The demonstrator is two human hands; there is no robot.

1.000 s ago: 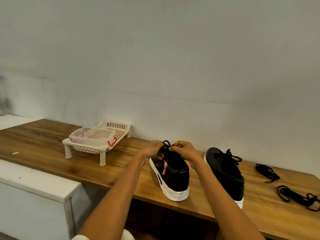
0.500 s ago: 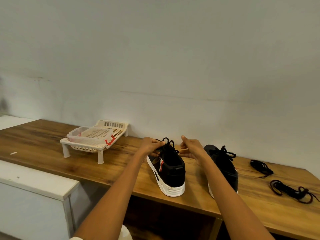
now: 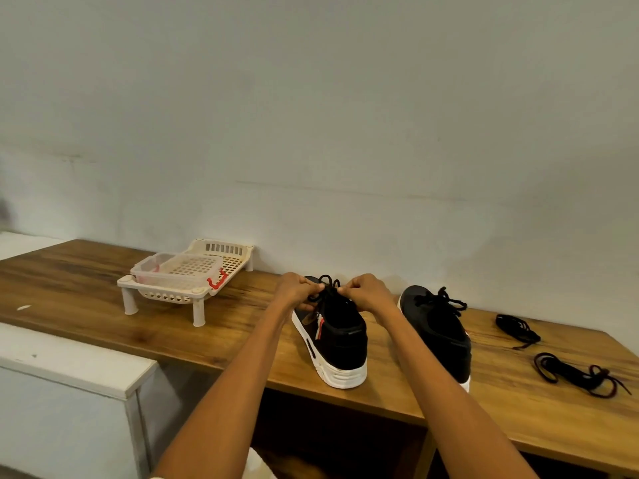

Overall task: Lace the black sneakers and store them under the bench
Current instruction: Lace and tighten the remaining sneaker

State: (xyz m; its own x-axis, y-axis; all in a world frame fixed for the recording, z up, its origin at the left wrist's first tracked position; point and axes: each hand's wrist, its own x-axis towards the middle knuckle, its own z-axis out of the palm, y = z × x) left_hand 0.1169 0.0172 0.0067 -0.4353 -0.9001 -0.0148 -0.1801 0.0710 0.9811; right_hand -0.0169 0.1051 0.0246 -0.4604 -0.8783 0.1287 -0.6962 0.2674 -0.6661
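Against a plain pale wall runs the long wooden bench (image 3: pixel 103 305); on it stands a black sneaker with a white sole (image 3: pixel 337 337), heel toward the person; the left hand (image 3: pixel 294 293) and right hand (image 3: pixel 366 293) each pinch its black lace (image 3: pixel 325 288); a second black sneaker (image 3: pixel 439 326) sits just beside, then two loose dark laces (image 3: pixel 518 328); a cream plastic rack (image 3: pixel 186 278) stands left

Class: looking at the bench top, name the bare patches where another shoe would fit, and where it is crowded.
Bare: bench left of the rack, and between rack and left sneaker. Crowded: right sneaker through the loose laces.
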